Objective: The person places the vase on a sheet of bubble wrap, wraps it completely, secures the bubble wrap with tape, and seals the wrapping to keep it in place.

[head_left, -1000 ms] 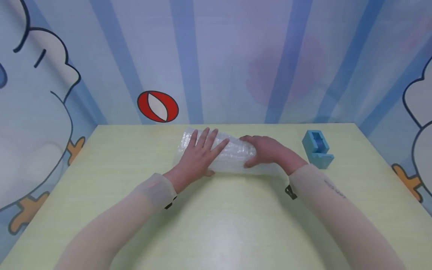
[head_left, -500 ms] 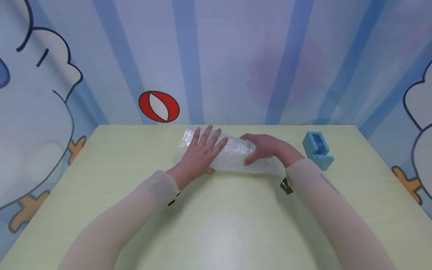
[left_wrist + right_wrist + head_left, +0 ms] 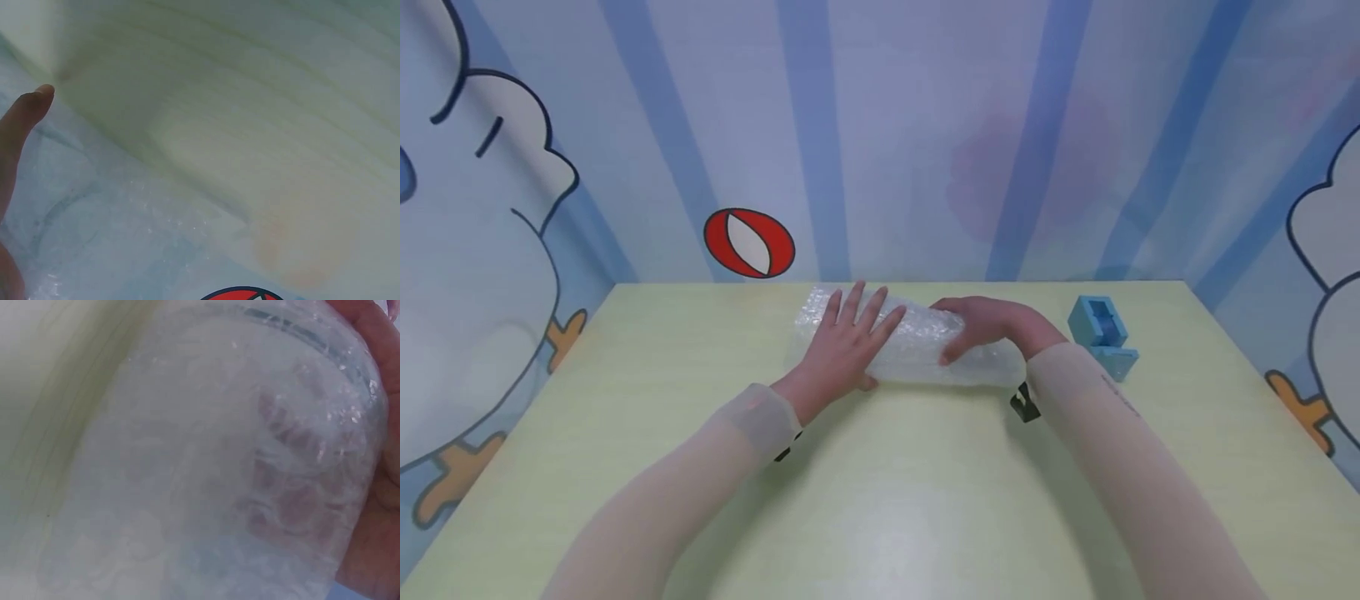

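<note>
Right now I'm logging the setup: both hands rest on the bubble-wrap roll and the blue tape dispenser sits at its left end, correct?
Not quite. The head view shows the blue tape dispenser beyond the right end of the bubble-wrap roll. The left hand and right hand do rest on the roll.

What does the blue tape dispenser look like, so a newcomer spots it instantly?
Start at the pale green table and go to its far right corner. The tape dispenser stands there, just beyond the right hand. It is the only solid blue, blocky thing; the bubble-wrap roll under the hands is clear and crinkled.
</note>
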A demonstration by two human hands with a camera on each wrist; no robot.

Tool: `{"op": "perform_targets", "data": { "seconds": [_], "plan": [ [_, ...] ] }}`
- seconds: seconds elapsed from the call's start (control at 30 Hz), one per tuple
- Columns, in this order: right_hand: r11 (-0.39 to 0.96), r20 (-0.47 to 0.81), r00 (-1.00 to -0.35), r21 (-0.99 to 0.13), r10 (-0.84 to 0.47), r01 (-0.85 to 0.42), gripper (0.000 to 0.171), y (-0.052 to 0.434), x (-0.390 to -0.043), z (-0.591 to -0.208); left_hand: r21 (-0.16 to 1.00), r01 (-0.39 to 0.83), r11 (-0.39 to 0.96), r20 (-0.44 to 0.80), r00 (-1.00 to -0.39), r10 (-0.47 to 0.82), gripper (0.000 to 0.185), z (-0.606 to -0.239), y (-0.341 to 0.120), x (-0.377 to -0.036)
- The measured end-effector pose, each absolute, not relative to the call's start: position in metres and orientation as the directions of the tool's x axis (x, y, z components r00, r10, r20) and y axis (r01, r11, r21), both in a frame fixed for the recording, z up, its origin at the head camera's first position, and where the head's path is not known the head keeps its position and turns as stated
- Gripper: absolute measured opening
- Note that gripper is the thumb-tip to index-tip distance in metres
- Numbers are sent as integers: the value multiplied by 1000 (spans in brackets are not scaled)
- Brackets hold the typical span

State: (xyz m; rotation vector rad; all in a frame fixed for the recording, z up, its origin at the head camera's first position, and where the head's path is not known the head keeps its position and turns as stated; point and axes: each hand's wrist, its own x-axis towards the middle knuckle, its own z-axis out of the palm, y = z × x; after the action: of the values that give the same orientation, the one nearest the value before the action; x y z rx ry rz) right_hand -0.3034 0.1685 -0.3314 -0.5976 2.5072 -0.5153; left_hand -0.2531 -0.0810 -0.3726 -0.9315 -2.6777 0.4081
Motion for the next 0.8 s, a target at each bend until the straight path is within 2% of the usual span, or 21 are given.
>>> {"op": "perform_targets", "data": {
  "seconds": [0.23, 0.53, 0.8],
  "plan": [
    [828, -399, -761, -466, -511, -312, 88, 170, -309, -331, -363, 548, 754, 191, -748, 636, 114, -377, -81, -255],
    [820, -422, -748, -497, -513, -282, 85, 168, -313, -330, -327, 564, 758, 177, -752, 636, 105, -374, -78, -258],
    [808, -407, -758, -529, -510, -259, 100, 171, -310, -330, -304, 588, 750, 108, -761, 640, 103, -366, -74, -260]
  ]
}}
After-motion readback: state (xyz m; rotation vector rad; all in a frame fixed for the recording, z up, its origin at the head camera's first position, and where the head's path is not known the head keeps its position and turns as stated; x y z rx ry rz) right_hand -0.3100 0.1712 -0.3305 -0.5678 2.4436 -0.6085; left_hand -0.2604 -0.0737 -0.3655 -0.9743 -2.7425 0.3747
